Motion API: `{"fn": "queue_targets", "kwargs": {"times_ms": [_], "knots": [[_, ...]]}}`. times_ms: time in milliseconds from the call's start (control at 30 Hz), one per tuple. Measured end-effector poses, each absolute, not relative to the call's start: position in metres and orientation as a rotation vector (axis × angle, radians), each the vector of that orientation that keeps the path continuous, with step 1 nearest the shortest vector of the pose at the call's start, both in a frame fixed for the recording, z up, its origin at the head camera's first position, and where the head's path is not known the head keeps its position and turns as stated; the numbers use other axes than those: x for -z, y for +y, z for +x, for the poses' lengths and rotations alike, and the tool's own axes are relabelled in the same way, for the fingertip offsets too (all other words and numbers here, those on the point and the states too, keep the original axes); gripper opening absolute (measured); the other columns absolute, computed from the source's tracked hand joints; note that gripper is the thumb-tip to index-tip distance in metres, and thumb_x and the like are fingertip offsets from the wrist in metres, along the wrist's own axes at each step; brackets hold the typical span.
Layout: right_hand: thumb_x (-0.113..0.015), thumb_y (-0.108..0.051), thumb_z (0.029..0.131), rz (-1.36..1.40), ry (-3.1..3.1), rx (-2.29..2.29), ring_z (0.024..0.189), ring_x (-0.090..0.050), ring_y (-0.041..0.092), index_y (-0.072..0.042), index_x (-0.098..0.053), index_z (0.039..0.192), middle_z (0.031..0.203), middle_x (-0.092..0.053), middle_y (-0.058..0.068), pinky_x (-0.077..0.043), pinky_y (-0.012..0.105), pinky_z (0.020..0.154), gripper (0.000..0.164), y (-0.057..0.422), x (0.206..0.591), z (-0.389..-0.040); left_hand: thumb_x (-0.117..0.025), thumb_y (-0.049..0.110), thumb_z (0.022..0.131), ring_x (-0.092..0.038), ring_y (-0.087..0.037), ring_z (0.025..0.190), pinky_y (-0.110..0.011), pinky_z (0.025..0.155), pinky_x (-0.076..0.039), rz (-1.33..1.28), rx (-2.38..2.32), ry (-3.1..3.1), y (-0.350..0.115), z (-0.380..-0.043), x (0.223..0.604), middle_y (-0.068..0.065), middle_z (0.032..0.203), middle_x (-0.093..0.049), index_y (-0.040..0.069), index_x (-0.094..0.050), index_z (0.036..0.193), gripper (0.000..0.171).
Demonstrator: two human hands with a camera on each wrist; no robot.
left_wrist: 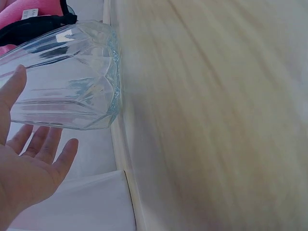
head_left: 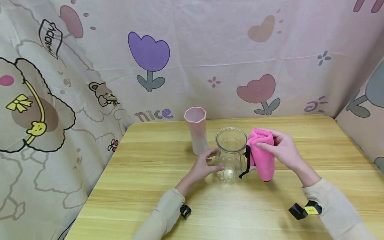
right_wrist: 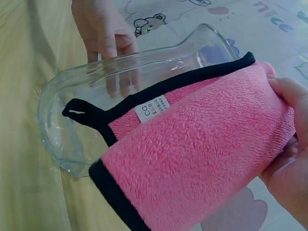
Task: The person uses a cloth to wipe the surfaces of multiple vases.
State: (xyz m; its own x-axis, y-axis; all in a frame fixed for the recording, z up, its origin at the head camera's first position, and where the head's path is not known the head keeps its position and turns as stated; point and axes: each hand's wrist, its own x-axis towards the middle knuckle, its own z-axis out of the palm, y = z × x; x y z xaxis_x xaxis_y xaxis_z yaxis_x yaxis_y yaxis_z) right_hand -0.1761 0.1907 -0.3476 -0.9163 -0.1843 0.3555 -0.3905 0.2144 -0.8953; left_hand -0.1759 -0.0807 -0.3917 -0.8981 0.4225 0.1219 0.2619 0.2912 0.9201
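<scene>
A clear glass vase point(head_left: 230, 163) with a flared rim stands upright on the table. My left hand point(head_left: 205, 165) is at its left side, thumb in front and fingers spread behind. In the left wrist view these fingers point(left_wrist: 48, 144) look loosely extended; whether they touch the glass I cannot tell. My right hand point(head_left: 283, 148) pinches the upper end of a folded pink towel point(head_left: 264, 160) just right of the vase. Black trim, a hanging loop and a white label point(right_wrist: 152, 109) show on the towel in the right wrist view.
A pink-and-white faceted vase point(head_left: 198, 133) stands behind the left hand, left of the glass one. The wooden table point(head_left: 144, 186) meets a patterned cloth backdrop point(head_left: 195, 60) at the back. A black wrist device point(head_left: 304, 210) is on the right sleeve.
</scene>
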Motion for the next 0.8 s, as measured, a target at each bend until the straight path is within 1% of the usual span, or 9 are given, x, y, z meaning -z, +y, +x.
{"fn": "queue_targets", "kwargs": {"times_ms": [233,300,367,467,567,667,800], "knots": [[-0.068,-0.005,0.080,0.557,-2.343,-1.788,0.093,-0.060,-0.001,0.003,-0.053,0.123,0.107,-0.061,-0.021,-0.051,0.016,0.073,0.046,0.188,0.356,-0.175,-0.073,0.007,0.075,-0.045,-0.030,0.119,-0.045,0.099,-0.038,0.637,-1.658,2.405,-0.081,-0.176,0.392,-0.017,0.129,-0.049,-0.001,-0.042,0.131,0.064],[-0.069,-0.006,0.079,0.562,-2.374,-1.760,0.090,-0.060,-0.001,0.004,-0.053,0.122,0.104,-0.062,-0.021,-0.052,0.017,0.071,0.047,0.186,0.361,-0.175,-0.073,0.007,0.075,-0.045,-0.030,0.119,-0.045,0.099,-0.038,0.633,-1.659,2.406,-0.081,-0.176,0.392,-0.017,0.129,-0.049,-0.001,-0.042,0.131,0.064],[-0.069,-0.007,0.079,0.574,-2.415,-1.735,0.085,-0.061,0.000,0.005,-0.053,0.122,0.101,-0.064,-0.017,-0.052,0.018,0.069,0.048,0.183,0.365,-0.175,-0.073,0.007,0.075,-0.045,-0.030,0.118,-0.045,0.099,-0.038,0.635,-1.659,2.408,-0.080,-0.176,0.392,-0.017,0.129,-0.049,-0.001,-0.043,0.130,0.064],[-0.070,-0.008,0.078,0.585,-2.482,-1.667,0.077,-0.061,0.003,0.006,-0.054,0.120,0.098,-0.067,0.000,-0.053,0.021,0.063,0.047,0.180,0.372,-0.177,-0.073,0.007,0.075,-0.046,-0.031,0.118,-0.045,0.098,-0.038,0.650,-1.660,2.410,-0.080,-0.176,0.392,-0.018,0.128,-0.049,-0.002,-0.043,0.130,0.064],[-0.070,-0.012,0.079,0.578,-2.563,-1.622,0.073,-0.060,0.005,0.005,-0.055,0.119,0.098,-0.066,0.015,-0.053,0.023,0.059,0.046,0.179,0.376,-0.179,-0.073,0.007,0.075,-0.046,-0.032,0.118,-0.046,0.098,-0.038,0.652,-1.666,2.408,-0.080,-0.176,0.392,-0.018,0.128,-0.049,-0.002,-0.042,0.130,0.064],[-0.070,-0.015,0.079,0.601,-2.653,-1.588,0.071,-0.059,0.007,0.005,-0.056,0.118,0.097,-0.065,0.019,-0.053,0.024,0.057,0.046,0.181,0.380,-0.181,-0.073,0.007,0.074,-0.045,-0.032,0.118,-0.045,0.099,-0.038,0.639,-1.668,2.406,-0.080,-0.176,0.392,-0.018,0.128,-0.049,-0.002,-0.042,0.130,0.065],[-0.071,-0.019,0.078,0.619,-2.717,-1.518,0.061,-0.055,0.008,0.003,-0.058,0.116,0.092,-0.066,0.015,-0.051,0.025,0.051,0.046,0.182,0.389,-0.180,-0.073,0.007,0.074,-0.045,-0.031,0.118,-0.045,0.099,-0.038,0.641,-1.659,2.408,-0.081,-0.176,0.392,-0.017,0.129,-0.049,-0.001,-0.042,0.131,0.065]]}}
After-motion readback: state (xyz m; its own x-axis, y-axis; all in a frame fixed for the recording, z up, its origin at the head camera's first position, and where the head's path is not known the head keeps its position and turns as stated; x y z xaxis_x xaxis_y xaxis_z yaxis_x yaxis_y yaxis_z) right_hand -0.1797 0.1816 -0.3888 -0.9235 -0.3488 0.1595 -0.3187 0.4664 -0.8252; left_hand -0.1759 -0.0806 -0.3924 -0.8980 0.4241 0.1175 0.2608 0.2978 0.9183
